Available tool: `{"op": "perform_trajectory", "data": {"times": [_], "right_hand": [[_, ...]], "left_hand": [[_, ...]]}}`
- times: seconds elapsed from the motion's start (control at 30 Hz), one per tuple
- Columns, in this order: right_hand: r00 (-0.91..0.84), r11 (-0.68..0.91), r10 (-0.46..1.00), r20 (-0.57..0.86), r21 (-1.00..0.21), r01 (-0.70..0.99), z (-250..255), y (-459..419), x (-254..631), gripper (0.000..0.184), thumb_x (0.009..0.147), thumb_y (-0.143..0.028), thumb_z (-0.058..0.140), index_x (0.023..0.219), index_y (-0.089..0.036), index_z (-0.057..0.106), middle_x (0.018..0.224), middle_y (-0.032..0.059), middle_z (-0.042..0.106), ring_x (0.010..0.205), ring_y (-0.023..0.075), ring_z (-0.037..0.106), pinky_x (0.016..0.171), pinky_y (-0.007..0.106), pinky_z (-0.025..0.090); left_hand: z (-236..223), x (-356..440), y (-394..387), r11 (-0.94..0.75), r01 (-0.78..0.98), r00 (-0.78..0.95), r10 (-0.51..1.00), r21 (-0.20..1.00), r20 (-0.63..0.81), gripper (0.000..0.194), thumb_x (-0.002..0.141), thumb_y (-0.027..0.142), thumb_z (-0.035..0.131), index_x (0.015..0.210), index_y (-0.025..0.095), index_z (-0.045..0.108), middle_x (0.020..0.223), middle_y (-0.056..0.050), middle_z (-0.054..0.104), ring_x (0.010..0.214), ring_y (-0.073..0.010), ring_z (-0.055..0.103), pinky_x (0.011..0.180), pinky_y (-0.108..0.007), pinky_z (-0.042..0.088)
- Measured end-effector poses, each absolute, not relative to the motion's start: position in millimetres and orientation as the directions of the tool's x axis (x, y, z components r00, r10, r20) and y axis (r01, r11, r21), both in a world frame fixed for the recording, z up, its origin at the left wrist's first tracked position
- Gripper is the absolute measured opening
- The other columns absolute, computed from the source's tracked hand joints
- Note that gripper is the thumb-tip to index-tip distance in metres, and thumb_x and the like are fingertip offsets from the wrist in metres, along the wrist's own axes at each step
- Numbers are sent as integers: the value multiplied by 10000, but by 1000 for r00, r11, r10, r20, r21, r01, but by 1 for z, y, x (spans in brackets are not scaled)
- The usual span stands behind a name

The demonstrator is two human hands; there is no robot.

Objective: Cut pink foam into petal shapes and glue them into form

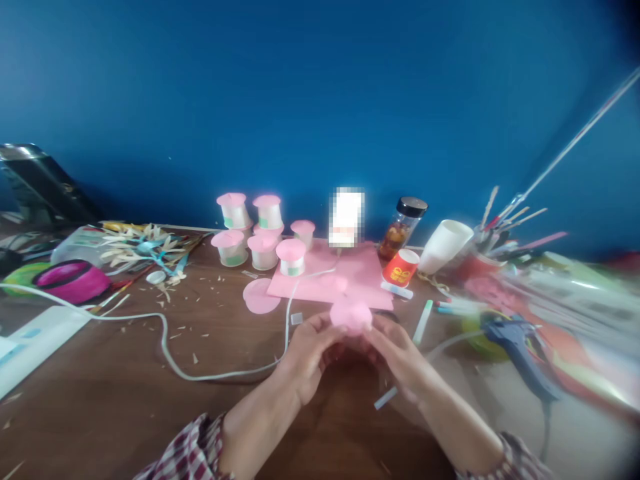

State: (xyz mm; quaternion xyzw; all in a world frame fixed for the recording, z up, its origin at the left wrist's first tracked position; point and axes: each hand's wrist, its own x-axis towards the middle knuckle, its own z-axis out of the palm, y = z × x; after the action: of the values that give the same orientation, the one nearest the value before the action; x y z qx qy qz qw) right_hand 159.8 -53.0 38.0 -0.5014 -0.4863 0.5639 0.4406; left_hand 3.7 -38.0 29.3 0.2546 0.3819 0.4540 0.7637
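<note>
Both of my hands meet at the middle of the table around a round pink paper disc (pixel 351 315). My left hand (pixel 307 350) grips its left edge, thumb on top and fingers curled below. On the opposite edge my right hand (pixel 400 353) does the same. Whether a cup sits under the disc is hidden by my fingers. Just beyond lies a pink paper sheet (pixel 367 267), with loose pink paper circles (pixel 261 297) to its left. Several white paper cups (pixel 263 253) topped with pink discs stand behind, some stacked.
A white cable (pixel 210 377) snakes across the left side. To the right are a blue glue gun (pixel 520 353), a red paper cup (pixel 401 267), a dark-lidded jar (pixel 404 223) and a tilted white cup (pixel 445 243). A bright, pixelated upright object (pixel 347 219) stands at the back.
</note>
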Motion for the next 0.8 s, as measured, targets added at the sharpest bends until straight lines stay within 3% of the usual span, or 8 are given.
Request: {"op": "perform_trajectory", "data": {"times": [0.1, 0.3, 0.57, 0.8], "right_hand": [[-130, -169, 978, -165, -985, -23, 39, -54, 159, 375, 834, -507, 591, 713, -151, 590, 620, -9, 547, 519, 84, 438, 445, 192, 305], [-133, -187, 974, -182, -982, -26, 34, -55, 155, 315, 778, -452, 680, 783, -138, 651, 590, -16, 552, 513, 79, 446, 449, 185, 303], [-119, -313, 949, -291, -911, -270, 30, -55, 154, 250, 693, -371, 768, 765, -144, 691, 619, -17, 579, 502, 56, 419, 443, 164, 287], [-85, -289, 957, -277, -929, -231, 30, -54, 153, 243, 708, -373, 754, 733, -145, 676, 617, -13, 584, 498, 62, 424, 446, 175, 289]], "left_hand": [[26, 2, -35, 472, -522, 284, 882, 710, -377, 231, 680, 150, 742, 897, 121, 668, 763, -34, 667, 585, -65, 552, 577, -176, 436], [27, 4, -36, 466, -551, 389, 877, 692, -281, 168, 715, 147, 702, 878, 117, 677, 727, -49, 672, 618, -110, 602, 615, -211, 474], [30, 2, -37, 500, -536, 413, 858, 681, -305, 144, 765, 221, 670, 877, 130, 667, 714, -48, 670, 664, -119, 625, 642, -203, 475], [32, 3, -39, 530, -565, 375, 847, 632, -376, 195, 772, 310, 683, 850, 133, 667, 698, -38, 653, 659, -110, 614, 634, -205, 479]]}}
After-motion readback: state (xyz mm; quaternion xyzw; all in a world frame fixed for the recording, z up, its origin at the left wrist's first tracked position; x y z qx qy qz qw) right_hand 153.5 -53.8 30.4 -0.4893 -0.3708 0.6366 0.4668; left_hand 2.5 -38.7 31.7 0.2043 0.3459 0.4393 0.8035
